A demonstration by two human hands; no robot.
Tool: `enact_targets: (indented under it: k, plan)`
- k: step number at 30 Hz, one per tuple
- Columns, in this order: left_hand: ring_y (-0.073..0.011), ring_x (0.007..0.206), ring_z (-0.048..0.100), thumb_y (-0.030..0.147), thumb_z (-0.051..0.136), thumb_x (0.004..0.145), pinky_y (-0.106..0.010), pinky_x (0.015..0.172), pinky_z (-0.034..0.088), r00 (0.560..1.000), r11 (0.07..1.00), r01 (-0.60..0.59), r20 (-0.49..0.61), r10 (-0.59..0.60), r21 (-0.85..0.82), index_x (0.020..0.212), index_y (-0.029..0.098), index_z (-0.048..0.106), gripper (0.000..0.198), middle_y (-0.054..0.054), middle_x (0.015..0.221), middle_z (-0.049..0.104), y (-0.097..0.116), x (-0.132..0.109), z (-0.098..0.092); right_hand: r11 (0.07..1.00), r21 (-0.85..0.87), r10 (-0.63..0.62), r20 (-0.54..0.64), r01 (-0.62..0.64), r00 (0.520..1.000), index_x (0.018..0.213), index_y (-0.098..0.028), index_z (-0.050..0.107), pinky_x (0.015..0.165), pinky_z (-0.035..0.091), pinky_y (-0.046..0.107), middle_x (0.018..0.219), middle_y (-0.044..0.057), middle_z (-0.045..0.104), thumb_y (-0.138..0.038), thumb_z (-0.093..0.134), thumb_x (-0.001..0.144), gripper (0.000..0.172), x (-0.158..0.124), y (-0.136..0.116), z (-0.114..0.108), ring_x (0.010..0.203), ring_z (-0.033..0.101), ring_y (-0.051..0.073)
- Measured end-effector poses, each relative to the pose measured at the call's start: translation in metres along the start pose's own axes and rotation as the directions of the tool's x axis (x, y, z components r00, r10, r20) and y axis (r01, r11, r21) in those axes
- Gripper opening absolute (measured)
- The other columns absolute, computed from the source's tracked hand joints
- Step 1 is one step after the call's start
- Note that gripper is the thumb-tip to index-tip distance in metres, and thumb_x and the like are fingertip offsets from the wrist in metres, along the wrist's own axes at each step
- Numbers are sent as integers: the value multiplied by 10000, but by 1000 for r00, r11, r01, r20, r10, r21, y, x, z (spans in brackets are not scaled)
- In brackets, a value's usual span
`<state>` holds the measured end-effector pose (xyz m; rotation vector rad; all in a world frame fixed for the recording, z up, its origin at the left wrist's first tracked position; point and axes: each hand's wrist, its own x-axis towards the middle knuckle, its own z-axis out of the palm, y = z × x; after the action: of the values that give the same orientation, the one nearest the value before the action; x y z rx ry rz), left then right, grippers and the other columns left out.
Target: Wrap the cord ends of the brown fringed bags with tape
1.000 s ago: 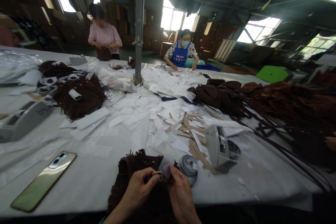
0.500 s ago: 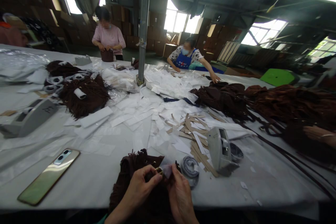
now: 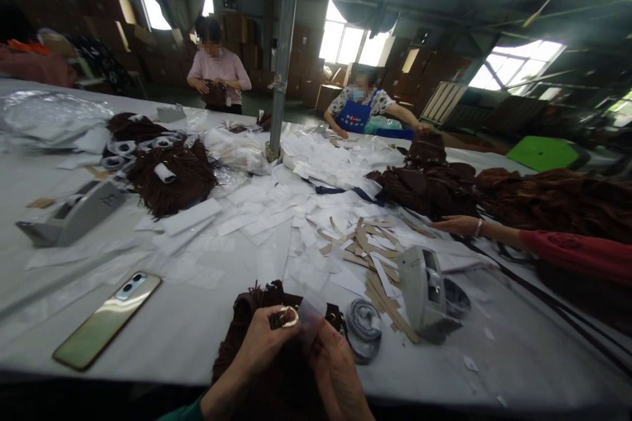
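A dark brown fringed bag lies at the table's near edge, under both hands. My left hand is closed around a gold metal ring on a brown strap piece. Between the fingertips of my right hand is a small translucent white sheet, just right of the ring. Whether the sheet touches the ring I cannot tell. A grey rolled-up strip sits beside the bag on the right.
A grey tape dispenser stands right of the roll, another dispenser at left. A phone lies near the left front. Paper scraps cover the middle. A co-worker's red sleeve reaches in from the right; two people stand across the table.
The gold ring shows more fully in my left hand and the sheet stands more upright. The co-worker's arm at right has stretched inward; the person in blue apron has lifted a brown bag.
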<state>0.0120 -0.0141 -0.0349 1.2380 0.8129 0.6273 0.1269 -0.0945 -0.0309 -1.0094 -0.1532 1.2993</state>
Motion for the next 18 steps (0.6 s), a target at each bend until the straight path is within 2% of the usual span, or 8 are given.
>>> enact_targets:
  k: [3, 5, 8, 11, 14, 18]
  plan:
    - [-105, 587, 352, 327, 662, 751, -245, 540, 282, 999, 1000, -3, 49, 3, 7, 616, 153, 493, 277, 33, 594, 413, 4, -2, 1, 999, -42, 0, 77, 4, 997, 948, -162, 715, 731, 505, 297, 909, 71, 721, -319, 824, 669, 339, 1, -7, -2, 811, 642, 193]
    - [-104, 589, 367, 321, 671, 737, -234, 545, 296, 997, 1000, 7, 74, -8, 16, 639, 157, 491, 263, 40, 603, 421, 6, -2, 0, 997, -75, -27, 46, 31, 999, 905, -139, 723, 742, 501, 291, 853, 68, 726, -268, 839, 645, 313, 2, -11, -2, 780, 644, 183]
    - [-118, 635, 424, 330, 696, 717, -227, 586, 340, 994, 998, 18, 105, -24, 61, 732, 162, 517, 246, 36, 669, 474, 5, 1, -6, 997, -67, -39, -46, 36, 998, 792, -125, 730, 662, 502, 277, 729, 56, 716, -324, 843, 631, 280, 5, -14, -3, 678, 638, 176]
    - [-131, 665, 439, 466, 619, 795, -234, 609, 355, 991, 994, 9, 130, -23, 112, 785, 166, 528, 314, 19, 717, 493, -1, 3, -13, 999, -50, -13, -105, 7, 994, 719, -132, 728, 588, 492, 258, 663, 47, 702, -388, 856, 597, 311, 9, -17, -5, 612, 621, 166]
    - [-123, 618, 385, 568, 445, 882, -237, 567, 326, 985, 997, -3, 171, -10, 75, 783, 178, 493, 405, 28, 689, 434, -6, 3, -17, 1000, -26, -3, -144, -1, 990, 733, -145, 740, 556, 485, 242, 692, 41, 711, -400, 868, 569, 328, 11, -17, -8, 608, 613, 157]
    - [-133, 703, 419, 528, 470, 893, -235, 637, 357, 975, 995, -58, 221, 39, 84, 850, 177, 522, 358, 14, 768, 475, -3, -1, -13, 1000, 3, 7, -135, -7, 991, 786, -154, 756, 601, 503, 241, 769, 43, 727, -386, 872, 563, 342, 11, -13, -10, 700, 630, 168]
